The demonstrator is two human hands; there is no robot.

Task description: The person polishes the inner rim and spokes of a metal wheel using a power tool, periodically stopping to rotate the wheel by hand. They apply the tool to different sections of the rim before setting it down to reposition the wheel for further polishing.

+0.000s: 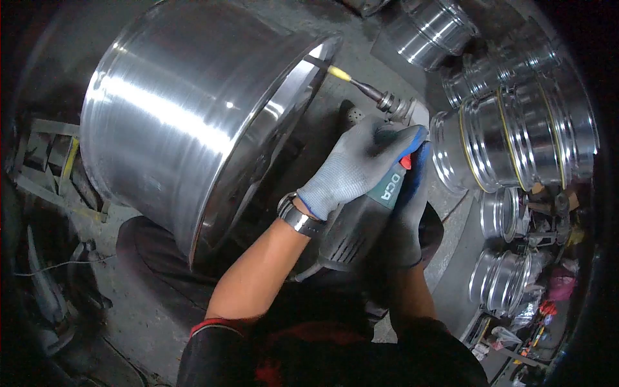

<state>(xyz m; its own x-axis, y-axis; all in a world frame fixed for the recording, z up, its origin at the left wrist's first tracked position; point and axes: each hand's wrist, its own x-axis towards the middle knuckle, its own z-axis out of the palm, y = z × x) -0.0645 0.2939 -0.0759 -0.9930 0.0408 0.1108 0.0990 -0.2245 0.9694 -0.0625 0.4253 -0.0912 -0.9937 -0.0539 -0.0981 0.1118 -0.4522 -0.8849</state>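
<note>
A large silver wheel rim [174,84] lies on its side at the left, its open face turned to the right. My left hand [361,161], in a grey glove with blue fingertips and a watch at the wrist, is closed around the head end of a DCA-marked angle grinder [354,235]. My right hand [407,213], gloved too, wraps the grinder's body from the right side; some of its fingers are hidden. From the grinder's head a long spindle [367,90] with a yellow section points up-left. Its dark tip is at the rim's inner lip, apparently touching.
Several shiny wheel rims [509,142] stand in a row at the right, with another rim [435,32] at the top. Smaller rims [500,280] stand lower right, near assorted clutter. A metal frame [48,161] sits on the floor left of the big rim.
</note>
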